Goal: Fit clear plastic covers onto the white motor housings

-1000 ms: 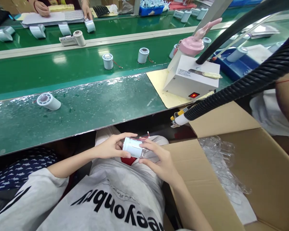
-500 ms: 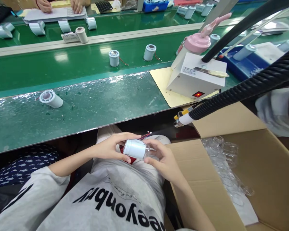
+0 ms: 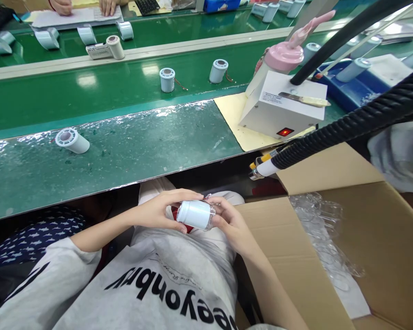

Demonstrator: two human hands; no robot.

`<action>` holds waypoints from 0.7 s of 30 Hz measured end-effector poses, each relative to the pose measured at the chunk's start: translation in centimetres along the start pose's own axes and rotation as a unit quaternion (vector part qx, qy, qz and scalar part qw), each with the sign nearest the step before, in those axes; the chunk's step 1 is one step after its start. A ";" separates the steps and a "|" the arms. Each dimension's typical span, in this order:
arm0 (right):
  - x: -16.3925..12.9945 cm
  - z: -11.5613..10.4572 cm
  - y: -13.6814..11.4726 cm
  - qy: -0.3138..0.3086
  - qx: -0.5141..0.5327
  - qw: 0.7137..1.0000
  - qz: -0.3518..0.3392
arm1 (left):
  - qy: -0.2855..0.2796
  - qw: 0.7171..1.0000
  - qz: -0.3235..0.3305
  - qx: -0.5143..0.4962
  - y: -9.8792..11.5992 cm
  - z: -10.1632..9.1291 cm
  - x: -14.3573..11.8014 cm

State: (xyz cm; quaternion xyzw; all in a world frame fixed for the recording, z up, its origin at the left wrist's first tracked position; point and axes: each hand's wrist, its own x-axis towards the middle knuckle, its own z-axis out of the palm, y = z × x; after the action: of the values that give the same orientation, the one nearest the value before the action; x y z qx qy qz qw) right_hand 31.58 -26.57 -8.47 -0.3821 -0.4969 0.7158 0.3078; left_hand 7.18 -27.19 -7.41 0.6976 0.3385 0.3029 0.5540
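Note:
A light-blue cylinder lies sideways above my lap, with a clear plastic cap at its right end. My left hand wraps its left end, fingers over the top and thumb beneath. The fingers of my right hand close around the capped end, thumb at the near side. Thin wires with a small connector stick out by the right fingertips, partly hidden. Something red shows behind the cylinder.
An open cardboard box at right holds clear plastic caps. A black ribbed hose with a nozzle hangs above it. A white machine stands on the bench; blue cylinders stand on the green conveyor. Another person's hands are across it.
My right fingers have moved up to the wires, and the connector end sits lower, nearer the cylinder. The left hand keeps its hold. The view has shifted slightly.

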 end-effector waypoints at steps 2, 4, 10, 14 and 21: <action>0.1 0.1 0.0 -0.003 0.023 0.999 0.027 | -0.002 1.000 0.009 0.013 0.0 0.0 0.0; 0.1 0.3 0.1 -0.004 0.045 0.998 0.052 | -0.007 0.999 0.024 0.024 0.0 0.0 -0.1; 0.2 0.6 0.8 -0.022 0.080 0.991 0.107 | -0.017 0.998 0.047 0.041 -0.2 0.0 -0.2; 0.4 1.0 0.9 -0.027 0.108 0.984 0.137 | -0.016 0.997 0.067 0.044 -0.3 -0.1 -0.3; 0.3 1.3 0.6 -0.057 0.144 0.965 0.210 | -0.023 0.996 0.069 0.051 -0.2 -0.1 -0.4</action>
State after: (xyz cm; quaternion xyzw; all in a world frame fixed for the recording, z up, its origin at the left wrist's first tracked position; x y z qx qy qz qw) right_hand 30.22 -27.12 -8.81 -0.3884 -0.3139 0.8488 0.1736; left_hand 6.84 -27.47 -7.60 0.7535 0.2921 0.3067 0.5028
